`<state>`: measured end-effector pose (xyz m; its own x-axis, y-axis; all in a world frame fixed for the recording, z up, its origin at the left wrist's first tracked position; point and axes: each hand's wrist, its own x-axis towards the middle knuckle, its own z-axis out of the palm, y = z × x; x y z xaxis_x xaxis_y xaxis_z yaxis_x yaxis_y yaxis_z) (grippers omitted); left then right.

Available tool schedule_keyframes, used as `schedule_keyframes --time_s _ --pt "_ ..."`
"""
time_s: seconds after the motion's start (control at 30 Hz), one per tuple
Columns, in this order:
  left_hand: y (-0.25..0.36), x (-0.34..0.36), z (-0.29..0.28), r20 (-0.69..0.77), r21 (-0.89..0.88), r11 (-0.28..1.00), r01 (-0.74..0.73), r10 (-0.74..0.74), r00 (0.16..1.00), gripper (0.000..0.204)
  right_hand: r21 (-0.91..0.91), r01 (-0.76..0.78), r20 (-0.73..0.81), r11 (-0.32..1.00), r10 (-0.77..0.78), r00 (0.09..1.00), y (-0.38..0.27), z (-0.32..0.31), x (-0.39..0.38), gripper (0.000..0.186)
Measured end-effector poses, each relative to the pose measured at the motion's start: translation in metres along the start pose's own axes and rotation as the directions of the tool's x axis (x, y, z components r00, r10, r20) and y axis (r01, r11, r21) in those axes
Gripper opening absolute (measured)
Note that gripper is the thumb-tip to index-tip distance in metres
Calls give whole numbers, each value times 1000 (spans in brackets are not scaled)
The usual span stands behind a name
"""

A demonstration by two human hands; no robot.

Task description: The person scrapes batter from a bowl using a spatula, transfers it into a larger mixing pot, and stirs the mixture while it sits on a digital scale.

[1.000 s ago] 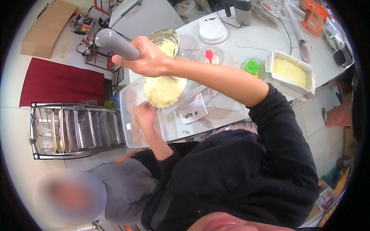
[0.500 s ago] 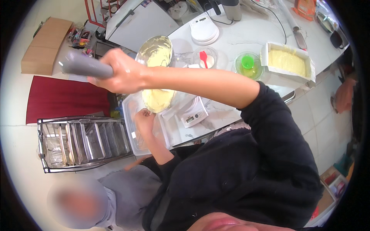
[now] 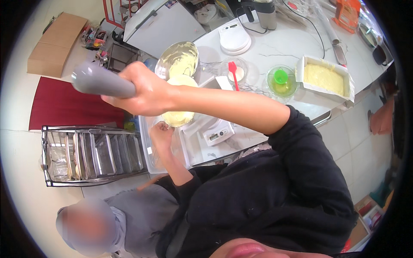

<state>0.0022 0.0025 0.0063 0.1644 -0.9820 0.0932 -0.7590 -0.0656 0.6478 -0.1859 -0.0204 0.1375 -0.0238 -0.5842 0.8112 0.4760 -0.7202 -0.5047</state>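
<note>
My right hand (image 3: 142, 88) is wrapped round a thick grey handle (image 3: 103, 81), held high over bowls of pale yellow cream; its lower end is hidden. A steel bowl (image 3: 160, 60) with cream smeared inside stands behind the hand. Below my right forearm, another rounded container of cream (image 3: 177, 117) is partly hidden. My left hand (image 3: 162, 133) has its curled fingers on that container's lower rim, above a translucent plastic tub (image 3: 151, 160). A white scale (image 3: 217, 136) with a display sits to the right of the tub.
A red spatula (image 3: 233, 69) rests in a clear bowl. A green cup (image 3: 280, 76), lined pan of batter (image 3: 322, 77), second scale (image 3: 234, 36) and orange pack (image 3: 346, 15) share the marble table. Left are a metal rack (image 3: 92, 155) and a co-worker (image 3: 146, 215).
Compared with a second ago, my right hand and the grey handle are lower and further left. My left hand keeps much the same place at the rim, and the view has shifted slightly.
</note>
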Motion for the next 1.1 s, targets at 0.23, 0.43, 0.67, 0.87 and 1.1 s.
schedule_keyframes --time_s 0.23,0.43,0.67,0.87,1.1 --pt "10 -4 3 -10 238 971 5 -2 1000 17 -27 -64 3 998 64 998 -9 -11 10 29" --pt "-17 -4 3 -7 141 989 -31 33 999 15 -224 56 -9 973 -60 998 25 -16 -7 15" --pt "-14 -2 4 -30 163 986 -20 25 999 17 -41 35 106 999 -31 994 -1 3 -7 12" --pt "4 -7 1 -88 117 993 -14 24 996 16 -149 -12 221 989 45 974 22 -2 -24 15" --pt "-10 -6 2 -60 131 991 -24 32 998 18 -60 -85 -18 995 84 996 -15 -5 2 28"
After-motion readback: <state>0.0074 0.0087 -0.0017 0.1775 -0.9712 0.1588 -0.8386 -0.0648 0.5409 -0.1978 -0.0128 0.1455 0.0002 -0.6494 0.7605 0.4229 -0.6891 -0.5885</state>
